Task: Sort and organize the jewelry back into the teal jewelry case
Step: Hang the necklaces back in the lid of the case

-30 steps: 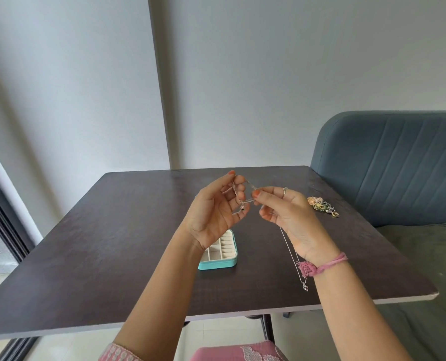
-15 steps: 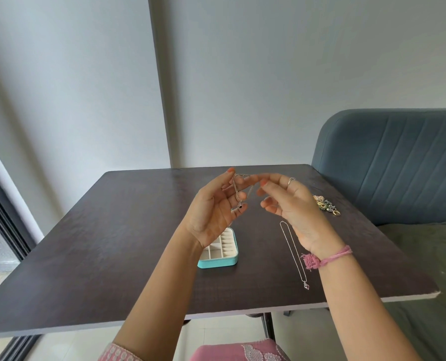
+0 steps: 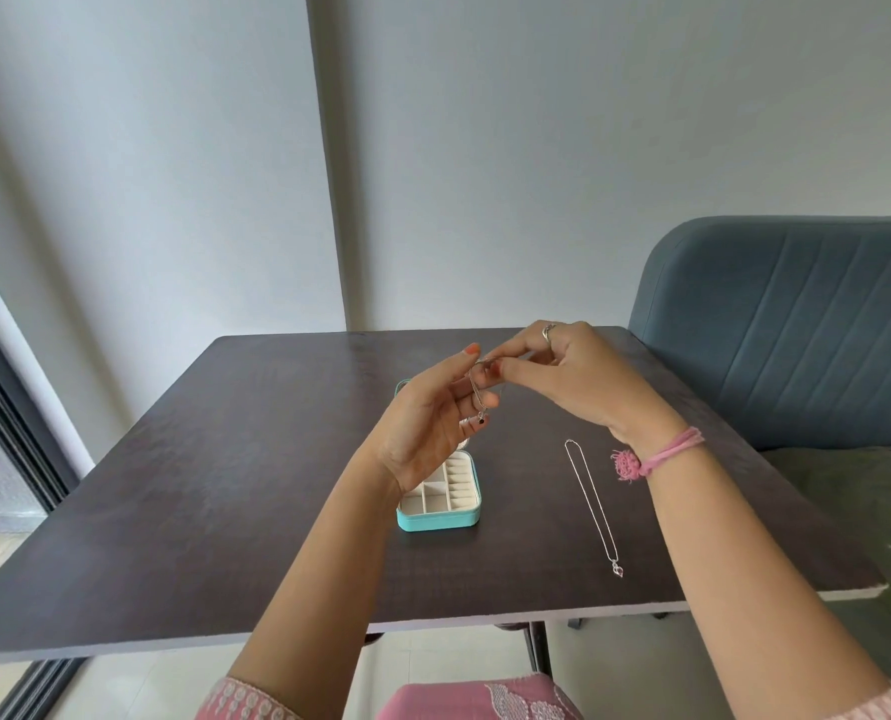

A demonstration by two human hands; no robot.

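The teal jewelry case [image 3: 439,518] lies open on the dark table [image 3: 225,485], its cream compartments showing; my left wrist covers its far part. Above it my left hand [image 3: 427,423] holds a thin silver chain with a small dark pendant [image 3: 480,419] dangling by the fingers. My right hand [image 3: 573,379] pinches the top of the same chain at my left fingertips. A second silver necklace with a pink pendant [image 3: 591,504] lies stretched out on the table to the right of the case.
A blue-grey padded sofa [image 3: 796,330] stands against the table's right side, with a green cushion [image 3: 874,491] below it. Grey walls rise behind. The table's front edge is near my lap.
My right hand has let the long necklace down onto the table and moved up and left to my left fingertips. The colourful jewelry piece at the right is now hidden behind my right hand.
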